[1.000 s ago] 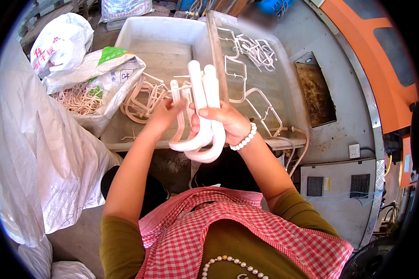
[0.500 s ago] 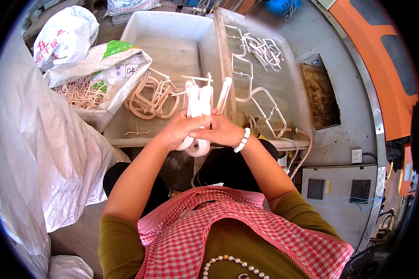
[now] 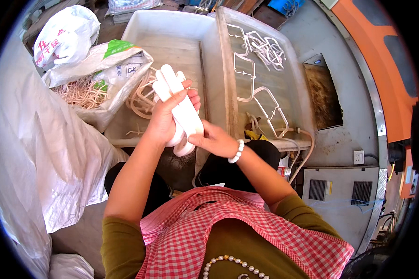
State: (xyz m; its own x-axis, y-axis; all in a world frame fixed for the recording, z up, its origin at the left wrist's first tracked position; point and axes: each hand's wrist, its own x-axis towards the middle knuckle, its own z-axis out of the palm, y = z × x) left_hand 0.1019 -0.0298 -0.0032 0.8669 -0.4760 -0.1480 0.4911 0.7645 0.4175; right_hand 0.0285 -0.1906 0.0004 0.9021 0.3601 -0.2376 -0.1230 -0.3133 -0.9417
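Observation:
Several long, white, round-ended plastic pieces (image 3: 186, 114), moulded parts by their look, lie bundled between my hands. My left hand (image 3: 164, 115) wraps round the bundle from the left, its fingertips showing on the far side. At the lower end, my right hand (image 3: 215, 139) grips the bundle with the thumb on top; its other fingers are partly hidden. Behind my left hand, looped plastic frames (image 3: 138, 101) rest in the left white tub (image 3: 139, 29), partly covered by the bundle.
The right tub (image 3: 227, 46) holds angular white plastic frames (image 3: 265, 50). To the left, an open sack (image 3: 118, 69) contains thin pinkish plastic scraps (image 3: 81, 92). White sheeting (image 3: 46, 153) hangs beside my left arm. A grey and orange machine (image 3: 370, 60) stands on the right, with hoses (image 3: 307, 151) near the tub.
The bundle has tilted left, and my left hand has moved up along it. My right hand stays at its lower end. Thin sprue-like sticks at its top no longer show.

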